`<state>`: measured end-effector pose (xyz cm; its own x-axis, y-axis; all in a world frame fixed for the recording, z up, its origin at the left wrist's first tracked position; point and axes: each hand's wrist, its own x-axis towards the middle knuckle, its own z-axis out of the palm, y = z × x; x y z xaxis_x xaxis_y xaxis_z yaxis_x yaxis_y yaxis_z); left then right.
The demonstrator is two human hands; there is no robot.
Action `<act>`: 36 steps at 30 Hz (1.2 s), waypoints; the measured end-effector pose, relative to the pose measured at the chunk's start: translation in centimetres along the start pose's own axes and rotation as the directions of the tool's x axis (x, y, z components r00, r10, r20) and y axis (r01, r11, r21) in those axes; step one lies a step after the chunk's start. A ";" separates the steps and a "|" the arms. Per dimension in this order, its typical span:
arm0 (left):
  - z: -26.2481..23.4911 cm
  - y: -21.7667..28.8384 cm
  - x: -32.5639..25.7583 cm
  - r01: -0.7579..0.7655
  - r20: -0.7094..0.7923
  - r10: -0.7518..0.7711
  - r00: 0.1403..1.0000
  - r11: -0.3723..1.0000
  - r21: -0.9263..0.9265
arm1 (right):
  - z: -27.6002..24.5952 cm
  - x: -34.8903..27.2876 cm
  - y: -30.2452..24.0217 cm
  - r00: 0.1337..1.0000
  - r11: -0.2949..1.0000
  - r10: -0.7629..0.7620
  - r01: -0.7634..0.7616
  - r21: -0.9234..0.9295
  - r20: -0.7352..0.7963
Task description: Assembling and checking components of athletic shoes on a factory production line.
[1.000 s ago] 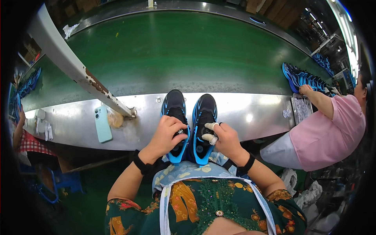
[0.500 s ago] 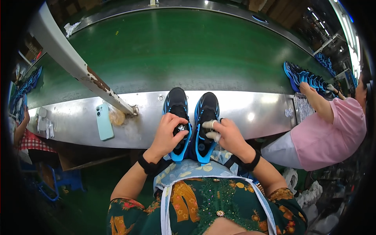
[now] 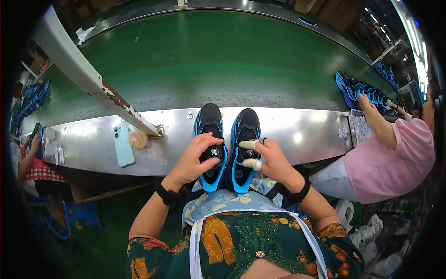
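Observation:
Two black sneakers with bright blue trim stand side by side at the near edge of the metal ledge, toes pointing away from me. Over the tongue of the left sneaker (image 3: 210, 117) is my left hand (image 3: 188, 160), its thumb and fingers spread apart to either side of the tongue's shiny badge (image 3: 214, 152). My right hand (image 3: 276, 162) hovers at the collar and laces of the right sneaker (image 3: 246, 122). Its thumb and forefinger wear whitish finger covers (image 3: 251, 163) and stand apart. Whether any fingertip touches a shoe is hard to tell.
A green belt (image 3: 195, 60) runs beyond the metal ledge (image 3: 297, 135). At left are a pale green phone (image 3: 123, 145), a small plastic-wrapped bundle (image 3: 138, 138) and a slanting white post (image 3: 88, 69). A pink-clad person (image 3: 385, 158) handles blue-black shoes at right; another works at far left.
My left fingers have spread wider around the tongue, and my right thumb and forefinger have parted. Both sneakers stay put. The person at far left now has a shoe at the ledge.

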<state>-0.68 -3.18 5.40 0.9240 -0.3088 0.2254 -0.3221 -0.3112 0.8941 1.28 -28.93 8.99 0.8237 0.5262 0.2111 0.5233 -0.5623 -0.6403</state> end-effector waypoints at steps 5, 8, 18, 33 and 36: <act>0.0 -0.5 0.9 0.168 0.138 -0.155 0.978 0.982 -0.086 | 2.1 -0.2 1.9 0.976 0.955 -0.111 0.053 -0.293 -0.188; 0.2 -1.1 -0.1 0.092 0.032 -0.089 0.996 0.989 -0.117 | 2.0 -0.8 2.1 0.980 0.951 -0.120 0.067 -0.301 -0.162; 0.4 0.1 0.8 0.155 0.015 -0.155 0.988 0.988 0.030 | 1.9 -0.4 1.9 0.976 0.967 -0.033 -0.024 -0.256 -0.215; -0.4 -0.1 1.1 0.298 0.147 -0.276 0.950 0.942 -0.154 | 1.1 -0.2 3.0 0.998 0.999 -0.037 0.035 -0.039 -0.044; -0.3 0.0 1.1 0.311 0.170 -0.274 0.946 0.915 -0.257 | 2.3 -0.9 2.6 0.982 0.974 -0.138 0.111 -0.195 -0.130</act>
<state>0.37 -3.25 5.71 0.9278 -0.3601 -0.0980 0.0460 -0.1501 0.9876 1.40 -29.37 5.45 0.7650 0.5114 0.3914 0.6440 -0.6139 -0.4565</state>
